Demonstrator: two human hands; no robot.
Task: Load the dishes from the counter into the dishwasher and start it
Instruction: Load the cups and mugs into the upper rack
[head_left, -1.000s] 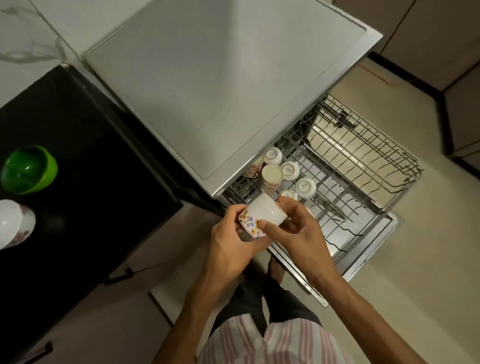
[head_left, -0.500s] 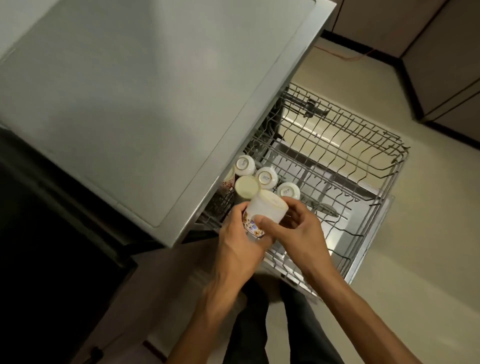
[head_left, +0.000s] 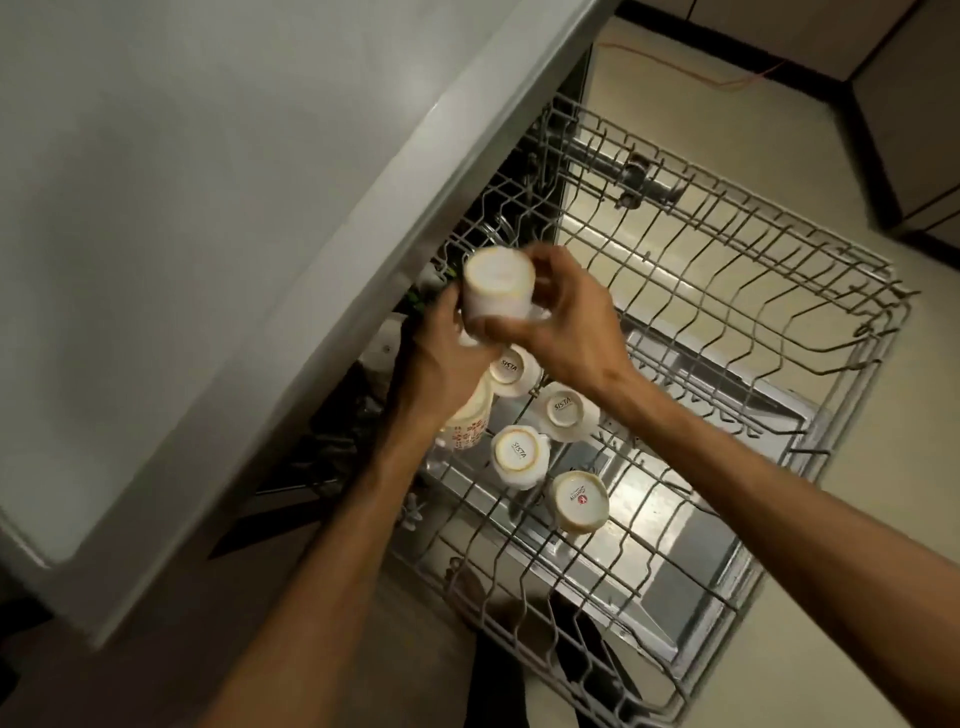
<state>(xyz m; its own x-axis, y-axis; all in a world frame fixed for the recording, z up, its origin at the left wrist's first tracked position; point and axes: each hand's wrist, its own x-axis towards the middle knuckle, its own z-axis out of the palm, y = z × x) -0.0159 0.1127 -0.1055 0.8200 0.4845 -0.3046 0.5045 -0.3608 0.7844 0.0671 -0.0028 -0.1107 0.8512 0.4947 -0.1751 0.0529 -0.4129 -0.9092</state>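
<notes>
A white cup (head_left: 497, 287) is held upside down, base up, over the back left part of the pulled-out wire rack (head_left: 779, 291). My left hand (head_left: 445, 358) grips its left side and my right hand (head_left: 569, 325) grips its right side. The cup is blurred. Below my hands several white cups stand upside down in the rack, among them one (head_left: 519, 454), one (head_left: 567, 410) and one with a red logo (head_left: 579, 501). A taller patterned cup (head_left: 467, 426) shows under my left wrist.
The grey dishwasher top (head_left: 208, 234) fills the left half and overhangs the rack's left edge. The open steel door (head_left: 691, 577) lies under the rack. Most of the rack's right side holds only bare tines. An orange cable (head_left: 727, 83) lies on the beige floor.
Both hands carried the cup forward and deeper over the rack, toward its back left corner, and turned it base up. The view moved closer; the black counter left the frame.
</notes>
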